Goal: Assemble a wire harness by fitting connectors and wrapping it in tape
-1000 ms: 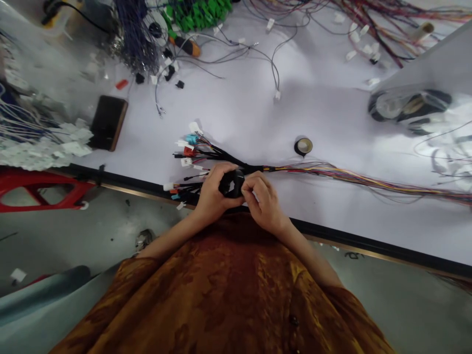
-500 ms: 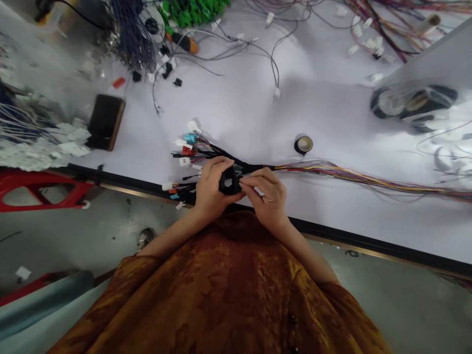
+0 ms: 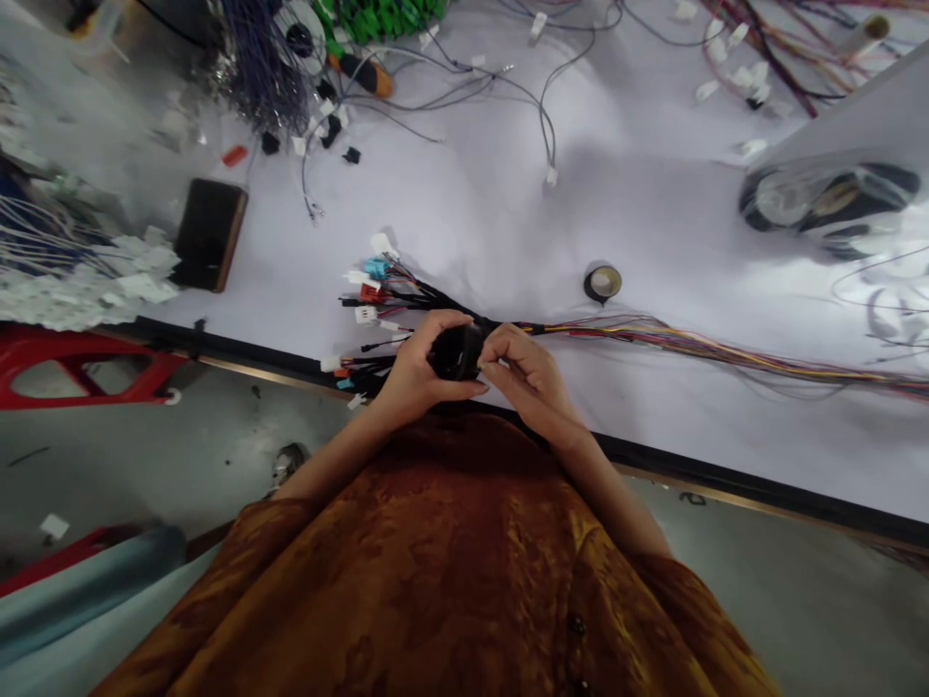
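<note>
My left hand [image 3: 415, 373] is curved round a dark, hollow ring that looks like a roll of black tape [image 3: 456, 352], thumb below and fingers above. At the ring's right edge, my right hand [image 3: 528, 376] is closed in a pinch; the bit between its fingertips is too small to see clearly. Just behind both hands runs a wire harness [image 3: 639, 335], its loose coloured wires stretching right. Black-wrapped branches [image 3: 435, 293] fan out leftward, ending in white, blue and red connectors [image 3: 372, 292]. Some lower branches are partly hidden behind my left hand.
Another tape roll [image 3: 603, 283] lies beyond the harness. A phone [image 3: 210, 235] and a heap of white connectors [image 3: 108, 281] are at left. Wire bundles, green parts [image 3: 384, 19] and an orange-black tool [image 3: 369, 75] sit at the back. Bagged rolls [image 3: 827, 198] are at right.
The black roll has turned in my left hand, so its opening looks darker. My right hand has shifted slightly and its fingers are more curled. The view has moved a little.
</note>
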Available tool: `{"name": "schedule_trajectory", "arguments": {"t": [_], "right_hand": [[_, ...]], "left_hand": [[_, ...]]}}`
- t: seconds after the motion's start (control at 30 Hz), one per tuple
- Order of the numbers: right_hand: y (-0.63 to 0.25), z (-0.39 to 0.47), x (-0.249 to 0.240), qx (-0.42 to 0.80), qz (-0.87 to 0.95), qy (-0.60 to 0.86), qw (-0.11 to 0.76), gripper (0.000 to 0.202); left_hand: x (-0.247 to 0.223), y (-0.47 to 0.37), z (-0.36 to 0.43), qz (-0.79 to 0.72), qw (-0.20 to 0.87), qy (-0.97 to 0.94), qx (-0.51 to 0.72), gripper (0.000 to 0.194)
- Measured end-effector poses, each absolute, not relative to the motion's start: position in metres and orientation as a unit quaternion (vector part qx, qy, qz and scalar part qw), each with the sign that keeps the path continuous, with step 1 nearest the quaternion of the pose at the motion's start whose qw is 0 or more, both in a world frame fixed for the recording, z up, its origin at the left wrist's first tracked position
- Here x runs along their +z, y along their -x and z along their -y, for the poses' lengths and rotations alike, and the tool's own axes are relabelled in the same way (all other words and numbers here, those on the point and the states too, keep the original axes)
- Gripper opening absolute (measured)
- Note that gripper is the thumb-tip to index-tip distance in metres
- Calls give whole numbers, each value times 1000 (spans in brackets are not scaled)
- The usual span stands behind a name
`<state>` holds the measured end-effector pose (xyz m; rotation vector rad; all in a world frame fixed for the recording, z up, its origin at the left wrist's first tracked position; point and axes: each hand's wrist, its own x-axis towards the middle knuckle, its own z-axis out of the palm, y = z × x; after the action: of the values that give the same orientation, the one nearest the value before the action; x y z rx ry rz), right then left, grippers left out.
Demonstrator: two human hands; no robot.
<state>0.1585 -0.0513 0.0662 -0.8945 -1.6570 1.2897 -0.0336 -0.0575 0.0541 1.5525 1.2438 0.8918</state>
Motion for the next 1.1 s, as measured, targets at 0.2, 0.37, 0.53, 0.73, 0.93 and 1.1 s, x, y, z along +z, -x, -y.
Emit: {"name": "schedule_trajectory", "arguments": {"t": [0.2, 0.37, 0.53, 0.73, 0.93, 1.1], "right_hand": [[-159, 58, 61, 484, 647, 386, 445, 18], [-165, 52, 59, 408, 710, 377, 433, 19], [-164, 43, 58, 420, 720, 352, 427, 4], [-164, 44, 61, 444, 718, 354, 403, 10], [-165, 50, 66, 470, 694, 347, 422, 9], [-160, 58, 67, 465, 678, 392, 414, 13]], "left_hand": [[54, 34, 53, -490, 475, -633, 365, 76], [55, 37, 52, -481, 478, -646, 350, 79], [55, 38, 53, -481, 510, -627, 339, 74], [47, 34, 56, -440, 639, -514, 366, 69], [56, 32, 53, -397, 672, -503, 371, 66], [62, 29, 54, -444, 595, -564, 361, 41]]}}
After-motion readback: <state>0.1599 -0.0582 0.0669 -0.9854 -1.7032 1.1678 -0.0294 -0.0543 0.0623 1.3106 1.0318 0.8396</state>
